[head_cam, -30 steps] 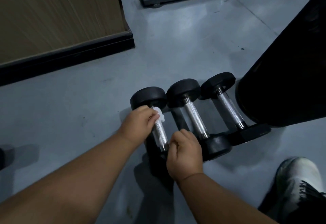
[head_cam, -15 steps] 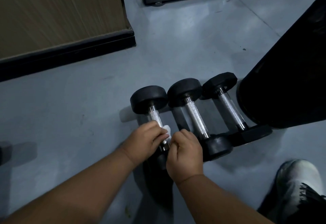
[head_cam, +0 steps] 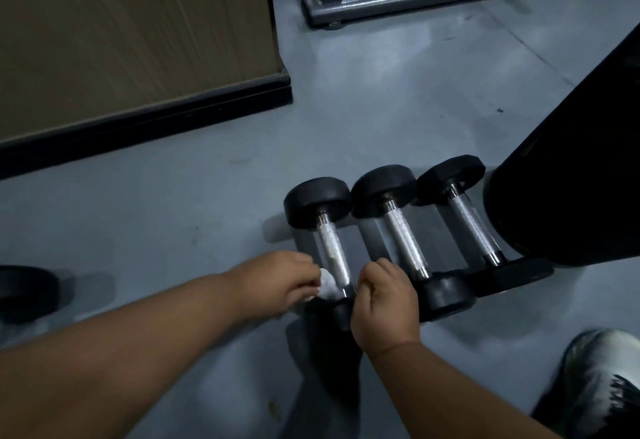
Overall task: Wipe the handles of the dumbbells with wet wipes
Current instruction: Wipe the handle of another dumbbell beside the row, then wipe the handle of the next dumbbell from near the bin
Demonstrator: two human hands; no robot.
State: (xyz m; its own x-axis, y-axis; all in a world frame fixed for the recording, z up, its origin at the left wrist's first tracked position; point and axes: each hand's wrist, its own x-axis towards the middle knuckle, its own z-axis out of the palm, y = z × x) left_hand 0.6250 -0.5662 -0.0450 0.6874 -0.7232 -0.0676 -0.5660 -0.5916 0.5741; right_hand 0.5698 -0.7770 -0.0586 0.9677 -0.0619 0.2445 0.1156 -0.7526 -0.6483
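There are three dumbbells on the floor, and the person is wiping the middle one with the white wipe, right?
Not quite. The head view shows three dumbbells on the floor, but the left hand holds the white wipe against the handle of the leftmost dumbbell, not the middle dumbbell.

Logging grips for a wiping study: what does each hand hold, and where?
Left hand pinches the wet wipe. Right hand grips the left dumbbell at its near head.
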